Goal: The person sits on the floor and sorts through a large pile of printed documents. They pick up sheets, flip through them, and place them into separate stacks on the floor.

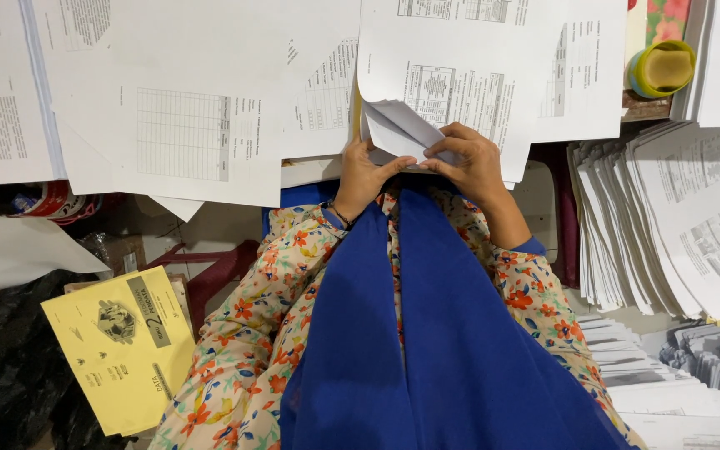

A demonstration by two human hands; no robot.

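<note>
White printed paper sheets (439,92), lower corner folded over, pinched at table's near edge.

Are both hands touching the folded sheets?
Touching. The head view shows the left hand and the right hand gripping the folded sheets from either side, fingers pressed on the paper.

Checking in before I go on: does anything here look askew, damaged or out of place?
Yes. The sheet in both hands is bent over at its near edge rather than flat. The side stack is fanned unevenly. A yellow booklet lies tilted low on the left, apart from the papers.
</note>
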